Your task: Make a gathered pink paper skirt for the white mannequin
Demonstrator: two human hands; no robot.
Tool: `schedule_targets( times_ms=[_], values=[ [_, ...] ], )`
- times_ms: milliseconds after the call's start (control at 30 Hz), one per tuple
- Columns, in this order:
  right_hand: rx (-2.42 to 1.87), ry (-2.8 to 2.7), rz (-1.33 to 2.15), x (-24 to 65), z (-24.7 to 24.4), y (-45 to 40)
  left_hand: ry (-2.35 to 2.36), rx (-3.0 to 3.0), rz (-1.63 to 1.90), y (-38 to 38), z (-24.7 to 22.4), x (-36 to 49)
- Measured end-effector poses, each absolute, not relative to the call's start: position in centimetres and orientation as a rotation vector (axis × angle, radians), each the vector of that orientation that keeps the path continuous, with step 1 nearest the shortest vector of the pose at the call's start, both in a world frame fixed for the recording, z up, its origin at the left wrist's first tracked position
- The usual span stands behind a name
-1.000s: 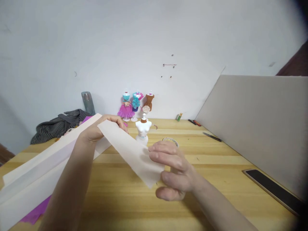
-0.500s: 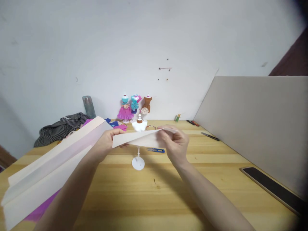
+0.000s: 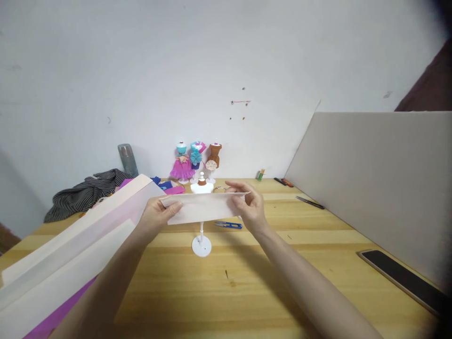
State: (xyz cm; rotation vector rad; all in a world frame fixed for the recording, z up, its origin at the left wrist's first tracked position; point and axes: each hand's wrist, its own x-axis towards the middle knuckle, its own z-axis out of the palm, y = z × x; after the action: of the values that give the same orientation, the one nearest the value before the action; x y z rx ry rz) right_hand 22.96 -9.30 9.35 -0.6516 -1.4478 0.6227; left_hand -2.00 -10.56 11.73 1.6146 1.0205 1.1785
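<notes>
A pale strip (image 3: pixel 205 208), paper or thin fabric, is stretched level between my two hands. My left hand (image 3: pixel 157 214) pinches its left end, thumb on the near face. At the other end my right hand (image 3: pixel 249 205) grips it between thumb and fingers. Just behind the strip stands a small white mannequin (image 3: pixel 202 187) with a brown neck band; its torso is mostly hidden, and its round base (image 3: pixel 201 246) shows below. I cannot tell whether the strip touches the mannequin. Blue thread snips (image 3: pixel 229 225) lie on the table behind my right hand.
Large pale sheets (image 3: pixel 70 254) over purple material cover the left side. Dressed mini mannequins (image 3: pixel 181 162) stand by the wall, near a striped cloth (image 3: pixel 84 193) and a flask (image 3: pixel 127 160). At right are a phone (image 3: pixel 402 278), a dark pointed tool (image 3: pixel 310 202) and a pale partition (image 3: pixel 381 188).
The strip, twisted and folded over before, now faces me flatter and more level. My right hand has shifted slightly left, and my left thumb has come onto the near face.
</notes>
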Motion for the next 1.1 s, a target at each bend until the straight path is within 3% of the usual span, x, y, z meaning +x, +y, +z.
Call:
schedule_targets(
  times_ms=[267,567,900,1100],
  values=[
    [-0.681,-1.554,0.946,24.2,7.8,-8.4,1.079,1.75,1.328,-9.9,11.9,-1.9],
    [-0.747,-1.625,0.682,23.1,9.9,-9.3,1.039,1.898,1.3,-9.6,11.4,-1.9],
    [-0.569,-1.44,0.988,21.9,8.8,-8.1,0.924,1.893,1.292,-8.9,12.0,-1.8],
    [-0.576,-1.447,0.979,21.9,9.6,-8.7,0.874,1.868,1.299,-9.4,12.2,-1.7]
  ],
)
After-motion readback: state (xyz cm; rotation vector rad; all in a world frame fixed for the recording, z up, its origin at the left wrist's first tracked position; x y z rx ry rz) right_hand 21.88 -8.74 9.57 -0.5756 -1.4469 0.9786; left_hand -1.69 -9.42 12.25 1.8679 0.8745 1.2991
